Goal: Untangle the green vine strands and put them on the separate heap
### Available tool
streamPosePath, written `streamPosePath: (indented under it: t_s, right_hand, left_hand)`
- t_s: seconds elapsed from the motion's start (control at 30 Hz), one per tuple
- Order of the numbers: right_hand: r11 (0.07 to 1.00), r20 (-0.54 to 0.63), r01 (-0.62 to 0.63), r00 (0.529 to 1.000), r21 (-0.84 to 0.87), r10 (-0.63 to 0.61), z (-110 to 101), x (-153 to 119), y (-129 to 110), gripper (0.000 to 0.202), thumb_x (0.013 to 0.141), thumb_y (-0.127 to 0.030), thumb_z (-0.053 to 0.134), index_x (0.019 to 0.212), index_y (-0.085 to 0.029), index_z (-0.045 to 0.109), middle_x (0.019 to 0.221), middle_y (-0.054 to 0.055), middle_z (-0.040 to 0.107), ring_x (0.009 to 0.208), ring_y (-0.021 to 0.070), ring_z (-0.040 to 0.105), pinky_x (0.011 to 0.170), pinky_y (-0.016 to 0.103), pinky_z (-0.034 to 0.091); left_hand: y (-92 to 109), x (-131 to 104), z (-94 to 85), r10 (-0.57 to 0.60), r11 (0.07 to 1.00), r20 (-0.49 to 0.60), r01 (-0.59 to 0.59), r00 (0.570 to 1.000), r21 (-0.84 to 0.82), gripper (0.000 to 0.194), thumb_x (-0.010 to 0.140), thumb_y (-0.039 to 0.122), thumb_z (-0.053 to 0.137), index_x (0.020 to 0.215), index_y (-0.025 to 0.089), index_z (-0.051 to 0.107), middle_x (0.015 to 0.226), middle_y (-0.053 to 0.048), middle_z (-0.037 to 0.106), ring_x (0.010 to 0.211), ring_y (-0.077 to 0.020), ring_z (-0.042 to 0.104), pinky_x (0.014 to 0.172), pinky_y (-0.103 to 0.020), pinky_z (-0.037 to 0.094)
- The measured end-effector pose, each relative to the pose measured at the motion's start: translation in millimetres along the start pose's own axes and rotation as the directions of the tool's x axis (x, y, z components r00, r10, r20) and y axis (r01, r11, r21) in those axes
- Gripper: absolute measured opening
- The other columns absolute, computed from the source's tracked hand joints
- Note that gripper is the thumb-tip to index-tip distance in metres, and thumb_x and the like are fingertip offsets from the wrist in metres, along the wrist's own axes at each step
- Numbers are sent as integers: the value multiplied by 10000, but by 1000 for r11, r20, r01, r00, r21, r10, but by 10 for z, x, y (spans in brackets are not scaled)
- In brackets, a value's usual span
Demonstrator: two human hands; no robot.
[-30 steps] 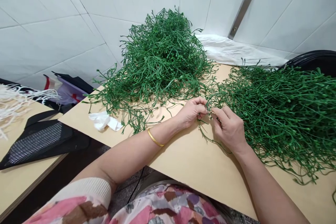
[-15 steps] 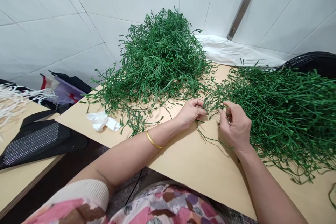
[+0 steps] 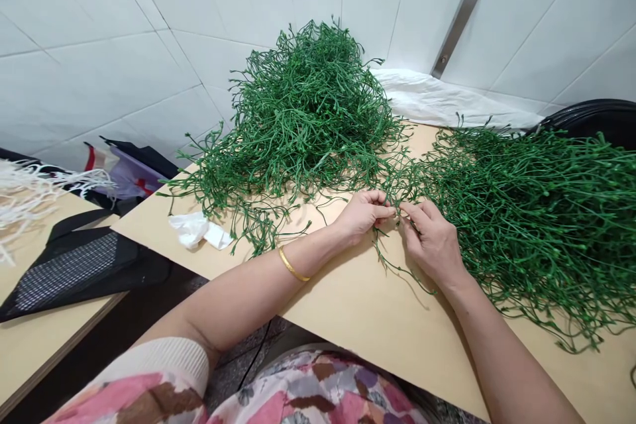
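Note:
Thin green plastic-looking stems lie in a tall tangled pile (image 3: 313, 106) at the back centre and a wide pile (image 3: 551, 205) at the right. Between the two piles, my left hand (image 3: 365, 215) pinches green stems with thumb and index finger. My right hand (image 3: 432, 238) meets it fingertip to fingertip, its thumb and fingers closed on the same small bit of stem. One stem (image 3: 405, 271) hangs down from there onto the tan board (image 3: 342, 305). Fine detail between the fingertips is too small to tell.
A crumpled white tissue (image 3: 199, 230) lies at the board's left. Further left are white strands (image 3: 44, 185) and a black mesh bag (image 3: 74, 268) on another board. A white cloth (image 3: 427, 96) and black bag (image 3: 596, 120) rest by the tiled wall.
My right hand has moved left and its fingers have closed at my left fingertips. The gap between the hands is gone.

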State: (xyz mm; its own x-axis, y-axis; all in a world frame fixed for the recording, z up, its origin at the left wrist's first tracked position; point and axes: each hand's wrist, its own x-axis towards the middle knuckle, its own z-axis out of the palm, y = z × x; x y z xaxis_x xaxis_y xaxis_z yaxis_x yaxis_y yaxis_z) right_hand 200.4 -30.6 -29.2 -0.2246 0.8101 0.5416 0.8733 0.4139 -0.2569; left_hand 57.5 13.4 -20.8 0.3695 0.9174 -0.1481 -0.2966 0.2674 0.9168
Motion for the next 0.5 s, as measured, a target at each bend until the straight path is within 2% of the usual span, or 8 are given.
streamPosePath:
  t_s: [0.1, 0.23, 0.33, 0.43, 0.5]
  right_hand:
    - [998, 15, -49, 999, 26, 49, -10, 6, -9, 209, 812, -202, 474, 956, -170, 621, 759, 37, 532, 635, 134, 510, 571, 235, 395]
    - [996, 54, -68, 996, 54, 65, -46, 8, -77, 171, 820, -224, 466, 794, -174, 628, 711, 27, 512, 618, 126, 489, 585, 236, 380]
    - [990, 38, -106, 994, 94, 102, -74, 20, -131, 179, 818, -217, 455, 772, -168, 621, 728, 33, 506, 622, 125, 477, 584, 243, 367]
    - [953, 23, -179, 984, 243, 179, -85, 40, -141, 157, 803, -210, 470, 779, -164, 619, 746, 33, 528, 621, 123, 465, 583, 249, 362]
    - [889, 74, -255, 967, 379, 246, -78, 50, -129, 153, 796, -223, 482, 830, -168, 621, 728, 19, 546, 590, 115, 449, 558, 246, 355]
  left_hand:
    - [-14, 5, 6, 4, 1000, 15, -3, 1000, -14, 229, 571, 61, 632, 546, 141, 420, 481, 48, 447, 406, -29, 377, 429, -180, 258]
    - [-37, 3, 36, 38, 999, -83, -41, 996, -29, 237, 580, 68, 624, 559, 148, 402, 470, 61, 426, 401, -26, 358, 425, -175, 252]
    - [-43, -5, 52, 60, 998, -96, -63, 994, -24, 258, 611, 116, 625, 558, 157, 376, 472, 52, 454, 394, -28, 354, 415, -176, 236]
    - [-39, -10, 52, 57, 998, -68, -59, 996, -24, 293, 616, 165, 645, 551, 162, 359, 490, 33, 494, 396, -31, 365, 413, -179, 234]
    - [-37, -12, 47, 55, 998, -44, -56, 998, -23, 324, 604, 174, 662, 539, 164, 345, 464, 43, 466, 393, -31, 361, 414, -179, 233]
